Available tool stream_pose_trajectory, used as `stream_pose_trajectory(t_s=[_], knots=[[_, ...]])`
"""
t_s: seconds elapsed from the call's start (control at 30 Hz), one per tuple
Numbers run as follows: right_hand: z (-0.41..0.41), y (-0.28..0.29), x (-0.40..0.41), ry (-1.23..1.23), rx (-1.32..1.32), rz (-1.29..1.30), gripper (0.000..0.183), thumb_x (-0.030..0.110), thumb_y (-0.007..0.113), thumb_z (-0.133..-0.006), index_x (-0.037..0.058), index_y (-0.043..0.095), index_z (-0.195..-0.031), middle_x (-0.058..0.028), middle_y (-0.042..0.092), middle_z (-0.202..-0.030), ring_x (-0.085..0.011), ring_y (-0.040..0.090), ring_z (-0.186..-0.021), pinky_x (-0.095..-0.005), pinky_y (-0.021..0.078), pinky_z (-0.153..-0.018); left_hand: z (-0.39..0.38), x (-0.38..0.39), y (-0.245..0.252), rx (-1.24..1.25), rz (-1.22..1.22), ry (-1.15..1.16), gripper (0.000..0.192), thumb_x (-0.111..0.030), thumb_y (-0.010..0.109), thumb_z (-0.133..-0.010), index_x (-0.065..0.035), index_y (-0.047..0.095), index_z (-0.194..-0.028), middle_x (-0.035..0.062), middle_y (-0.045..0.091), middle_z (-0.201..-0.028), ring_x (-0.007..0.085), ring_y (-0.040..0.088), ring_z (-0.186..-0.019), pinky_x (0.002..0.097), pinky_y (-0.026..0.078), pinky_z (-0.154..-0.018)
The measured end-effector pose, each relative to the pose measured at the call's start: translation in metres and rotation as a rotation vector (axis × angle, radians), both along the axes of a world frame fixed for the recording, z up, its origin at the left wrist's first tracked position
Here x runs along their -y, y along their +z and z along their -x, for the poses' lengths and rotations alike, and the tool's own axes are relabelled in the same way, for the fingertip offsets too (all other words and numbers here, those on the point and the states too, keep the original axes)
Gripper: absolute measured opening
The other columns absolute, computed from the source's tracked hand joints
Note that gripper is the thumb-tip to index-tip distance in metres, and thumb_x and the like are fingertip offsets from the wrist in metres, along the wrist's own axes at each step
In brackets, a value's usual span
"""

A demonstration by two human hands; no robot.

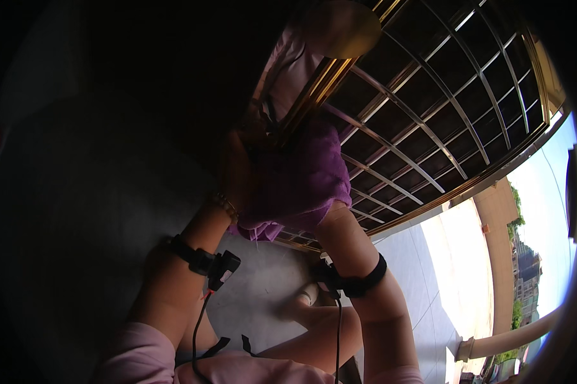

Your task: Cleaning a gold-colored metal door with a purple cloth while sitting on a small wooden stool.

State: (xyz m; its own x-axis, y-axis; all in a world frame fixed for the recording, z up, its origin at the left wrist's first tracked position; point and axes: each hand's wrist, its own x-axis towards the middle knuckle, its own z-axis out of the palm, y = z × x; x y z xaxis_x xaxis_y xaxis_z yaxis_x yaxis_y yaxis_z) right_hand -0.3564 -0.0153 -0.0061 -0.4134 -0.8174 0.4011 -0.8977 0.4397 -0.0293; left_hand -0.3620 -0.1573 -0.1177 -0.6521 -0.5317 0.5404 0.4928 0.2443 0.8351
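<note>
A purple towel-like cloth (303,177) is bunched against the lower part of a gold-coloured metal frame edge (322,86). My right hand (329,192) is wrapped in the cloth, with its fingers hidden under the folds. Deep shadow covers my left hand (238,161), which is at the cloth's left side, close to the frame edge; its fingers cannot be made out. To the right of the edge spreads a door or window panel with a silvery metal grille (427,105). A shiny strip (293,77) beside the edge mirrors pink clothing.
Each forearm wears a black strap with a small cabled device (223,271). Grey floor (255,283) lies below, around my bent legs (312,341). At right, beyond the panel, are a sunlit floor (461,259), a low wall (495,249) and a pale pipe (509,338). The left side is very dark.
</note>
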Motion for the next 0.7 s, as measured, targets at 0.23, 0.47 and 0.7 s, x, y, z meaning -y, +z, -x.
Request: stream_pose_trajectory(t_s=[0.23, 0.47, 0.7], knots=[[-0.001, 0.005, -0.042, -0.042, -0.148, 0.086, 0.059, 0.03, 0.075, -0.064, 0.0024, 0.056, -0.113, -0.0161, 0.056, -0.108, -0.0305, 0.054, -0.099, -0.0379, 0.0463, -0.084, -0.018, -0.003, 0.011, 0.12, 0.294, 0.302, 0.065, -0.016, 0.076, -0.07, 0.0025, 0.032, -0.114, 0.0209, 0.049, -0.105, 0.0297, 0.055, -0.098, 0.0393, 0.046, -0.084], [0.007, 0.013, -0.086, -0.037, -0.216, 0.264, 0.057, 0.028, 0.075, -0.062, 0.0019, 0.057, -0.109, -0.0162, 0.056, -0.105, -0.0305, 0.055, -0.093, -0.0371, 0.0488, -0.078, -0.02, -0.018, 0.027, 0.047, 0.326, 0.323, 0.075, -0.019, 0.079, -0.064, 0.0058, 0.032, -0.117, 0.0245, 0.048, -0.107, 0.0379, 0.054, -0.101, 0.041, 0.045, -0.086], [0.062, 0.001, -0.091, 0.096, 0.378, 0.746, 0.04, 0.021, 0.064, -0.085, 0.0009, 0.054, -0.119, -0.0098, 0.06, -0.105, -0.0219, 0.056, -0.101, -0.032, 0.0461, -0.089, -0.023, -0.009, 0.023, 0.125, 0.225, 0.202, 0.085, -0.019, 0.081, -0.062, 0.0071, 0.028, -0.122, 0.0243, 0.047, -0.11, 0.0353, 0.053, -0.104, 0.0403, 0.044, -0.088]])
